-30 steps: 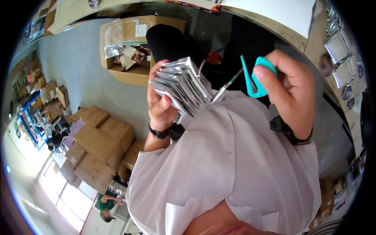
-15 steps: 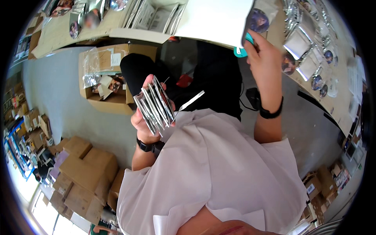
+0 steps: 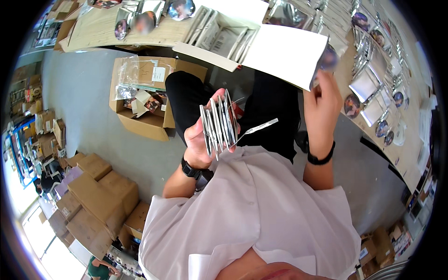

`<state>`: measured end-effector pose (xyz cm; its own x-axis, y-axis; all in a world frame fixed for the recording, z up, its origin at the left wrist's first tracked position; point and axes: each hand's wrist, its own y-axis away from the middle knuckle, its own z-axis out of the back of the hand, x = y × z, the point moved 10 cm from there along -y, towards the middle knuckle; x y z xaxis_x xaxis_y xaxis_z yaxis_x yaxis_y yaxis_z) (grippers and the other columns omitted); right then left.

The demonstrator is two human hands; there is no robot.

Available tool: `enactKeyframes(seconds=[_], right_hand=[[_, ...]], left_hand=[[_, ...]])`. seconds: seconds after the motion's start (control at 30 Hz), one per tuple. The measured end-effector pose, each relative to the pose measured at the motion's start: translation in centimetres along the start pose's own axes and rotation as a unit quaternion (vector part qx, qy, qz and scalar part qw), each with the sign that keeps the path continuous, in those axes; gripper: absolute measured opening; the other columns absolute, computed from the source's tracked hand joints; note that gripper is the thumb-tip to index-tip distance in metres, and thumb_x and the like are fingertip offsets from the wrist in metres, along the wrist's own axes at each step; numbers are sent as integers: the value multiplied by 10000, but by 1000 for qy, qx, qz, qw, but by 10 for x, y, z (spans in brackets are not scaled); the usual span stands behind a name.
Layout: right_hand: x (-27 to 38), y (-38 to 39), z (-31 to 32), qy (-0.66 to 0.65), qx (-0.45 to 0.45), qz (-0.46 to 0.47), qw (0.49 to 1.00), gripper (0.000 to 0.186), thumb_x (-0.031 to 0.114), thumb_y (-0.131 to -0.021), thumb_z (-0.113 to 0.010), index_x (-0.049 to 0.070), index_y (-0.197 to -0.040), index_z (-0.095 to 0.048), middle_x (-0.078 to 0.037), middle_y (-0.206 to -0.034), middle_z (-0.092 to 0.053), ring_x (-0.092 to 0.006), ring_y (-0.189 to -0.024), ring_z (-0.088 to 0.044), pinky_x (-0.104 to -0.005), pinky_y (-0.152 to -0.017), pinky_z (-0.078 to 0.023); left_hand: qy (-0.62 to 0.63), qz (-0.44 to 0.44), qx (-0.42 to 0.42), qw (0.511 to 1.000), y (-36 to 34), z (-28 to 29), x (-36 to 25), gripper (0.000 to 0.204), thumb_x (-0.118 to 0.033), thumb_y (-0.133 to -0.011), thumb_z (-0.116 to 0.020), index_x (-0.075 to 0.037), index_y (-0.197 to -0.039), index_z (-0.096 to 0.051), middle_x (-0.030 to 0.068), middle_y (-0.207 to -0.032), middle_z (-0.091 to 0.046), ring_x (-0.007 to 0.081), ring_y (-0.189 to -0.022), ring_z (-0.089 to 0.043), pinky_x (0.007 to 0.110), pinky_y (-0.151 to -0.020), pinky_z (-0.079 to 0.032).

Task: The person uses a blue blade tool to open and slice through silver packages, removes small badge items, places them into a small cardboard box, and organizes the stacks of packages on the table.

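Observation:
My left hand [image 3: 200, 137] grips a fanned stack of silvery foil packets [image 3: 218, 122] in front of my chest; a thin silver strip [image 3: 256, 129] sticks out to the right of the stack. My right hand [image 3: 322, 100] is raised to the edge of a white cardboard box flap [image 3: 284, 53] on the table, fingers curled against a round badge [image 3: 329, 59] at the flap's corner. Whether it grips the badge is unclear. A black band sits on each wrist.
An open white box [image 3: 219, 35] with packets stands on the wooden table [image 3: 93, 32]. Many foil packets and round badges [image 3: 373, 93] cover the table at right. An open brown carton [image 3: 142, 100] sits on the grey floor, several shut cartons [image 3: 93, 196] lower left.
My right hand rose from chest height to the white box at the table edge; the teal tool seen in it earlier no longer shows. The left hand kept the packet stack.

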<state>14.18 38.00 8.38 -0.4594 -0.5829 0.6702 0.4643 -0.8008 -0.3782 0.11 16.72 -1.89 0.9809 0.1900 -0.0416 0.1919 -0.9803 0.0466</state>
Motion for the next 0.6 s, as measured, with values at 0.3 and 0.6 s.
enactKeyframes(seconds=[0.3,0.6], right_hand=[[79,62,-76,-317,333,81,884,1301,438,-643,-1031,22,-1662,-338,-173,-1563,-487,-288,-1208,-628,-412,-1024,-554],[103,65,-99,-462,264,188,825,1373,313,-664,-1038,112,-1737,-205,-251,-1525,-543,-409,-1269,-609,-491,-1116,-492]], left_hand=[[-97,2,-77,992,-8,-1,-2,997,-365,-907,-829,-188,-1719,-279,147,-1616,-484,337,-1391,-586,665,-1162,-496],[-75,39,-130,988,0,15,14,961,-384,-960,-790,-181,-1726,-246,118,-1504,-619,296,-1294,-685,485,-1090,-591]])
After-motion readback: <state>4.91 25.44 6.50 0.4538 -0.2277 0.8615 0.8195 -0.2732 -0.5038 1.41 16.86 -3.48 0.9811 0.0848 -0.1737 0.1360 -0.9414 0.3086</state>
